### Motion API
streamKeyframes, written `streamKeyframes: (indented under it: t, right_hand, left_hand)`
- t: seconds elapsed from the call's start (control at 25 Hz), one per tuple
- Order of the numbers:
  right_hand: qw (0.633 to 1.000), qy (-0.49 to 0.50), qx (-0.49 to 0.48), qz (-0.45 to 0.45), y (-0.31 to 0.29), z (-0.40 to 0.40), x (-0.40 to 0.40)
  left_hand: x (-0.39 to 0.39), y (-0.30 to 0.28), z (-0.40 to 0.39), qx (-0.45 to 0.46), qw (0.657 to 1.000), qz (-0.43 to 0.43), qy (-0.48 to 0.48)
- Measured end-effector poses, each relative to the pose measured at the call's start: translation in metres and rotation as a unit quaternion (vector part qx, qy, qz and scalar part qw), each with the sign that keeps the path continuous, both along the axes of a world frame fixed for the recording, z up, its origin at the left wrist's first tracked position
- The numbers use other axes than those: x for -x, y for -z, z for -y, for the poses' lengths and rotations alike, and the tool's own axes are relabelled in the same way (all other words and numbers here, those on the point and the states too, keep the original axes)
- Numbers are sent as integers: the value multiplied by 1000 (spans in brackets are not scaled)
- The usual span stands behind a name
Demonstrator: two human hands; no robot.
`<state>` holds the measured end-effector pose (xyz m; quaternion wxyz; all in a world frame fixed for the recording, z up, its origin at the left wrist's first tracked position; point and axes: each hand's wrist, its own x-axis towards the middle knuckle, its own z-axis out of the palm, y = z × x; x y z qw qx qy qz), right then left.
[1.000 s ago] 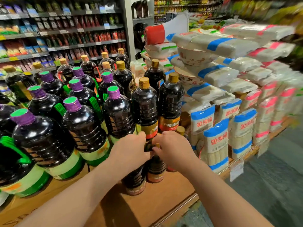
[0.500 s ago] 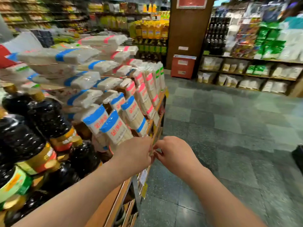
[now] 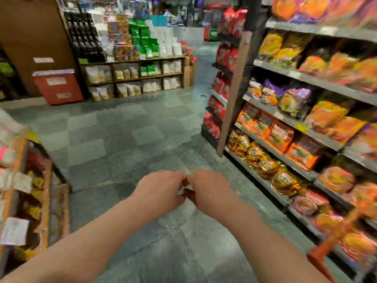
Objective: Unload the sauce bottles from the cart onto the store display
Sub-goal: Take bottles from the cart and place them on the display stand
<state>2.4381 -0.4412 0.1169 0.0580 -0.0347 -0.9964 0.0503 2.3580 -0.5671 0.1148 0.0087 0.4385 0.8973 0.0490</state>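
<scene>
Judging by the aisle floor (image 3: 126, 135) ahead, another trip is underway. No sauce bottles or cart are seen. The left hand (image 3: 161, 188) and right hand (image 3: 210, 190) are held together, fingers curled; a grip on anything cannot be told.

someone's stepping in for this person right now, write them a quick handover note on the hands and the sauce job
Left hand and right hand: held together in front over the tiled floor, fingers curled. There may be a small scrap between them, but the blur hides whether they hold anything. Neither holds a bottle.
Job's things: no sauce bottles or cart in view. The display edge is at far left, the snack shelves on the right.
Done: cannot be judged from this view.
Left: find the cart and fetch the next bottles.
</scene>
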Motion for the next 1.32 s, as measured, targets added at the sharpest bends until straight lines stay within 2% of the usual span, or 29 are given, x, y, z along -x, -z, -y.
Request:
streamKeyframes:
  t: [0.16,0.32,0.52,0.72,0.92,1.08,1.24,1.32]
  right_hand:
    - [989,145,18,-9,1,-68,-77]
    - [958,282,46,-5,13,-104,-148]
    - [893,446,54,-4,16,-122,-219]
    - [823,566,51,2,14,-126,-253]
    - [776,629,46,-9,31,-130,-286]
    - [755,654,39,-1,42,-145,-328]
    - [730,679,70,-18,65,-194,-390]
    - [717,693,75,-13,75,-222,-419]
  left_hand:
    - [-45,2,-96,1,988,16,153]
    - [-97,2,-166,17,956,5,292]
    - [-156,3,-233,38,887,15,459]
    - [-190,11,-275,42,812,11,583]
    - [-226,26,-312,56,744,4,666]
    - [-272,36,-342,81,698,0,712]
    - [-331,55,-398,88,677,-14,731]
    - [-359,67,-427,98,685,-38,721]
